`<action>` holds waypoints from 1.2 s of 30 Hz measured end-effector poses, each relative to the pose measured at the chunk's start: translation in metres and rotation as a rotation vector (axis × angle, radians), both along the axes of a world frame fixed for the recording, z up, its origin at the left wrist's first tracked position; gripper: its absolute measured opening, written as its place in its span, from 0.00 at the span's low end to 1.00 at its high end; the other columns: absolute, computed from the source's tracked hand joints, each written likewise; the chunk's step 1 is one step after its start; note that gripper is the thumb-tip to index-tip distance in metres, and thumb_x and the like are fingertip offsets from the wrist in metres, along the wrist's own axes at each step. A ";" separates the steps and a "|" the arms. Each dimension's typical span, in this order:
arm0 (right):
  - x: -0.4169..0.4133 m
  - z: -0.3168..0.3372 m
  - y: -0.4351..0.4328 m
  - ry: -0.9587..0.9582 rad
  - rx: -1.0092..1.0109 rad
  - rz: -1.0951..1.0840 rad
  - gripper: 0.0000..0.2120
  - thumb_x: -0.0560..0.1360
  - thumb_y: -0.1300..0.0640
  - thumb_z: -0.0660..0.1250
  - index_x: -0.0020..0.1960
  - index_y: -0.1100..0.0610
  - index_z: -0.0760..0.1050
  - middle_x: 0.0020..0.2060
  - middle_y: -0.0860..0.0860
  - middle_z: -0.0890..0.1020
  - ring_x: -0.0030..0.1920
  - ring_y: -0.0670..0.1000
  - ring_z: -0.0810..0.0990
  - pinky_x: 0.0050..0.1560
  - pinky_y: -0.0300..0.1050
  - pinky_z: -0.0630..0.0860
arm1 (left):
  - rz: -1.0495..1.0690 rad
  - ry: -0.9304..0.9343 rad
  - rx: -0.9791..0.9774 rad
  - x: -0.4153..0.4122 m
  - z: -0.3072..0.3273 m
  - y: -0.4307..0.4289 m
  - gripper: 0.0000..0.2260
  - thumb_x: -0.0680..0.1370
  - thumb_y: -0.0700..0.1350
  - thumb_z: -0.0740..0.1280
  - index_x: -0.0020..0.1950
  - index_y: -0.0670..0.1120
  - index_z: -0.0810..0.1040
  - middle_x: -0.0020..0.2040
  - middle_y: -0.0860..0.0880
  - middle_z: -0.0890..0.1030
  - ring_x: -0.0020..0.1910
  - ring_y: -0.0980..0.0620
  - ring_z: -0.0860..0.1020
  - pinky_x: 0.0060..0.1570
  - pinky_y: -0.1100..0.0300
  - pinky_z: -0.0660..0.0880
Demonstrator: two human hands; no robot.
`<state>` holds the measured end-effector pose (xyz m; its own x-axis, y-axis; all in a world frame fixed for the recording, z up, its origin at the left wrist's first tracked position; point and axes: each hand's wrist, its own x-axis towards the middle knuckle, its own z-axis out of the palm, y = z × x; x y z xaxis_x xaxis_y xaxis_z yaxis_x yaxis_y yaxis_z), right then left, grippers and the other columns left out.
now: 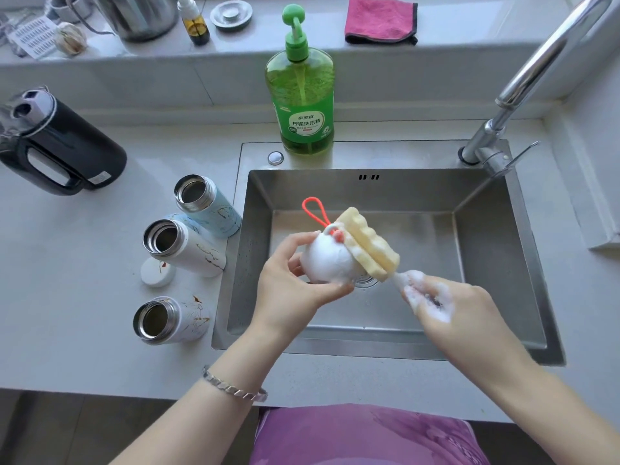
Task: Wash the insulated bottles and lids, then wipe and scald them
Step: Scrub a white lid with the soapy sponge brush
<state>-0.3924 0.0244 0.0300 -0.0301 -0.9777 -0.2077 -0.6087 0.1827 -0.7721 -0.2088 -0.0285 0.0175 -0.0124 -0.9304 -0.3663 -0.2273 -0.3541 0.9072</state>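
Observation:
Over the steel sink (503, 263), my left hand (295, 290) grips a white rounded lid (327, 263) with a red loop strap (315, 209). My right hand (443, 300), covered in foam, holds the handle of a yellow sponge brush (372, 245), whose head presses against the lid. Three open insulated bottles stand on the counter left of the sink: a light blue one (208, 204), a white one (183, 246) and another white one (167, 320) nearest me. A small white lid (157, 271) lies between the white bottles.
A green dish soap pump bottle (302, 92) stands behind the sink. The faucet (523, 75) rises at back right. A black electric kettle (57, 142) sits at far left. On the back ledge lie a pink cloth (380, 20), a sink strainer (231, 15) and a metal pot (141, 15).

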 end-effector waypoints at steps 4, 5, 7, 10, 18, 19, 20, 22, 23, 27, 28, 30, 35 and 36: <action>0.001 0.006 0.006 0.016 -0.055 -0.001 0.11 0.77 0.60 0.63 0.45 0.45 0.78 0.27 0.58 0.69 0.28 0.49 0.61 0.31 0.46 0.61 | 0.098 0.050 0.038 -0.003 0.001 -0.009 0.25 0.60 0.35 0.80 0.49 0.54 0.76 0.37 0.48 0.83 0.35 0.55 0.82 0.41 0.61 0.80; 0.002 0.006 0.005 0.027 -0.064 0.006 0.10 0.76 0.60 0.63 0.45 0.46 0.79 0.26 0.57 0.68 0.28 0.49 0.61 0.30 0.45 0.60 | 0.112 0.056 0.040 -0.004 0.001 -0.010 0.24 0.60 0.35 0.80 0.49 0.54 0.76 0.36 0.48 0.84 0.35 0.55 0.82 0.42 0.61 0.80; 0.007 0.007 0.000 0.054 -0.062 0.022 0.08 0.77 0.60 0.63 0.47 0.52 0.80 0.25 0.55 0.66 0.28 0.50 0.62 0.30 0.45 0.60 | 0.059 0.053 0.038 -0.009 0.003 -0.008 0.24 0.60 0.35 0.80 0.49 0.53 0.76 0.36 0.49 0.83 0.35 0.57 0.81 0.41 0.64 0.79; 0.011 0.003 -0.011 0.078 -0.028 0.030 0.08 0.77 0.58 0.62 0.47 0.54 0.80 0.27 0.56 0.72 0.33 0.54 0.67 0.35 0.49 0.66 | -0.082 0.022 0.032 -0.014 0.006 -0.001 0.21 0.61 0.36 0.80 0.47 0.51 0.77 0.35 0.53 0.83 0.34 0.62 0.79 0.37 0.69 0.75; 0.010 0.001 -0.011 0.033 0.018 -0.024 0.12 0.76 0.59 0.62 0.42 0.43 0.78 0.25 0.50 0.66 0.30 0.49 0.64 0.31 0.42 0.61 | -0.014 0.041 0.055 -0.004 0.001 0.005 0.25 0.60 0.33 0.79 0.49 0.54 0.76 0.36 0.52 0.83 0.33 0.58 0.81 0.36 0.67 0.76; 0.010 0.001 -0.011 0.045 0.022 -0.015 0.12 0.77 0.58 0.62 0.43 0.43 0.79 0.25 0.51 0.68 0.30 0.50 0.65 0.32 0.44 0.64 | -0.012 0.050 0.063 -0.004 0.000 0.005 0.25 0.60 0.32 0.79 0.49 0.53 0.76 0.35 0.52 0.83 0.33 0.58 0.81 0.36 0.66 0.76; 0.011 0.003 -0.009 0.045 0.030 0.008 0.11 0.77 0.58 0.62 0.44 0.43 0.78 0.26 0.52 0.70 0.31 0.52 0.66 0.34 0.46 0.66 | 0.003 0.054 0.066 -0.002 -0.001 0.003 0.25 0.60 0.32 0.79 0.49 0.53 0.76 0.34 0.52 0.83 0.33 0.58 0.81 0.37 0.65 0.77; 0.014 0.007 -0.003 -0.006 0.051 0.038 0.12 0.77 0.57 0.63 0.42 0.40 0.77 0.27 0.55 0.72 0.30 0.53 0.68 0.36 0.48 0.67 | 0.034 0.062 0.061 0.005 -0.004 -0.004 0.27 0.57 0.34 0.81 0.50 0.51 0.77 0.35 0.52 0.84 0.36 0.56 0.81 0.41 0.61 0.79; 0.014 0.008 -0.002 -0.038 0.053 0.026 0.14 0.77 0.57 0.63 0.40 0.38 0.77 0.28 0.56 0.72 0.29 0.53 0.67 0.35 0.47 0.66 | 0.033 0.060 0.051 0.006 -0.004 -0.006 0.29 0.55 0.35 0.82 0.51 0.51 0.77 0.36 0.52 0.84 0.37 0.56 0.81 0.42 0.60 0.80; 0.008 0.004 -0.012 -0.045 0.049 -0.106 0.24 0.76 0.60 0.62 0.29 0.35 0.72 0.23 0.48 0.63 0.27 0.47 0.60 0.29 0.40 0.58 | -0.033 0.013 -0.001 0.002 0.004 -0.003 0.27 0.54 0.42 0.80 0.50 0.55 0.78 0.41 0.50 0.84 0.40 0.55 0.82 0.39 0.63 0.79; 0.008 0.005 -0.011 -0.027 0.045 -0.098 0.25 0.76 0.60 0.62 0.27 0.36 0.70 0.22 0.48 0.63 0.26 0.47 0.60 0.28 0.39 0.59 | -0.042 0.008 -0.010 0.002 0.005 -0.002 0.27 0.54 0.42 0.80 0.50 0.56 0.78 0.43 0.49 0.84 0.40 0.55 0.82 0.38 0.64 0.78; 0.010 0.007 -0.005 -0.004 0.034 -0.073 0.24 0.77 0.60 0.62 0.26 0.39 0.68 0.23 0.48 0.64 0.27 0.47 0.61 0.29 0.38 0.60 | -0.033 0.011 -0.010 0.005 0.004 -0.003 0.28 0.56 0.38 0.82 0.51 0.54 0.78 0.43 0.49 0.84 0.39 0.56 0.82 0.37 0.65 0.77; 0.010 0.011 0.008 0.001 -0.033 -0.051 0.23 0.77 0.60 0.63 0.30 0.38 0.66 0.24 0.48 0.63 0.27 0.47 0.60 0.28 0.37 0.59 | 0.022 0.038 0.007 0.006 0.002 -0.006 0.27 0.54 0.41 0.79 0.50 0.54 0.78 0.39 0.50 0.84 0.38 0.55 0.83 0.38 0.62 0.79; 0.012 0.013 0.010 -0.011 -0.040 -0.046 0.23 0.77 0.61 0.63 0.30 0.38 0.67 0.24 0.48 0.63 0.27 0.47 0.59 0.28 0.36 0.58 | 0.044 0.060 0.010 0.006 0.001 -0.008 0.26 0.54 0.41 0.79 0.49 0.54 0.77 0.37 0.51 0.85 0.38 0.55 0.83 0.39 0.62 0.80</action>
